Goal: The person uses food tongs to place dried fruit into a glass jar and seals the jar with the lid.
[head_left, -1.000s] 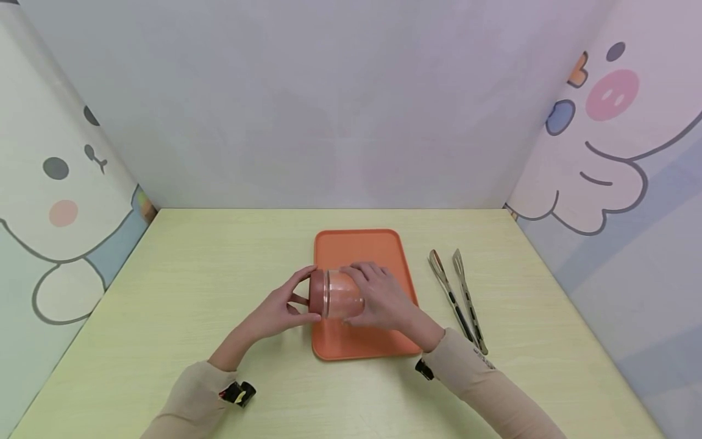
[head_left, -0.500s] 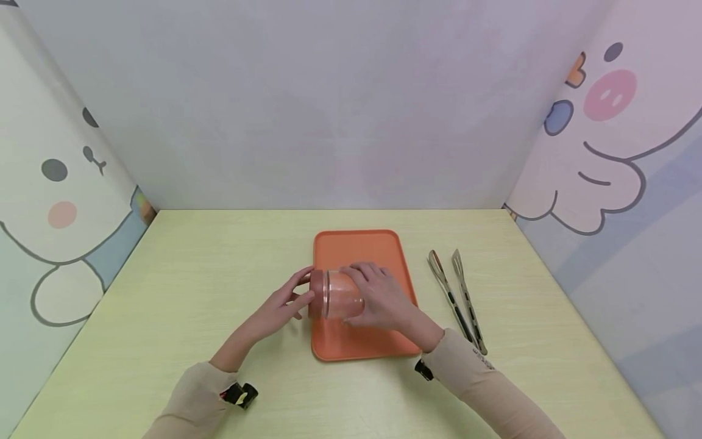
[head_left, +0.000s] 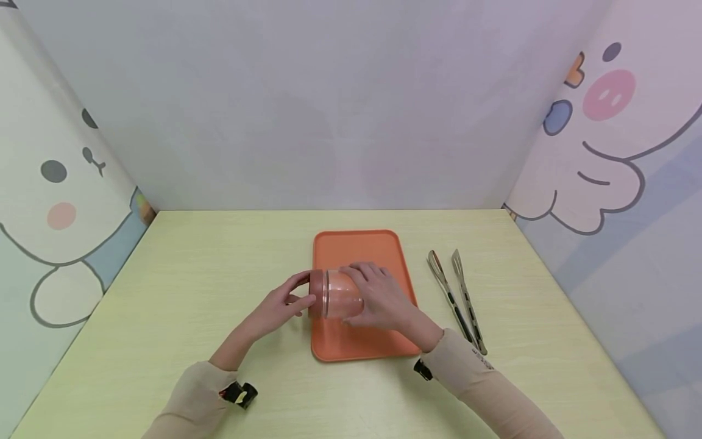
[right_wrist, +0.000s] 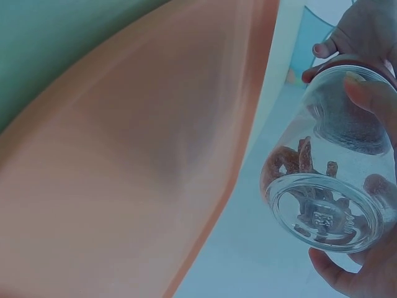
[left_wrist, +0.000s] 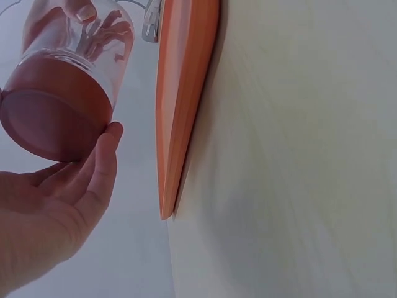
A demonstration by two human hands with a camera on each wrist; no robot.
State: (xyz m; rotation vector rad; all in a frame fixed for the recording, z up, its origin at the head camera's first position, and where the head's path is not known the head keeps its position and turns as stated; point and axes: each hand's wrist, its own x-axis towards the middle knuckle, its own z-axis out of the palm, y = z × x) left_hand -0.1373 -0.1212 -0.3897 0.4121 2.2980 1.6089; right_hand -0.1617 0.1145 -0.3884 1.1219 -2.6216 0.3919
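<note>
A clear glass jar (head_left: 342, 296) with a brown-red lid (head_left: 317, 294) lies sideways in the air above an orange tray (head_left: 356, 341), its lid end to the left. My right hand (head_left: 381, 299) grips the glass body from the right. At the other end, my left hand (head_left: 282, 308) holds the lid, thumb and fingertips at its edge. The left wrist view shows the fingers touching the rim of the lid (left_wrist: 56, 112). Through the glass base in the right wrist view, brownish shapes show in the jar (right_wrist: 329, 211); whether they are contents or refracted fingers I cannot tell.
Right of the tray, metal tongs (head_left: 463, 305) with dark marks along the arms lie spread on the pale yellow-green table (head_left: 219, 262). A grey-white wall (head_left: 329, 122) stands behind it, with cartoon-printed panels at both sides.
My left thumb and fingers have shifted on the lid, the thumb moving up from its lower edge. The right hand and the jar stay where they were.
</note>
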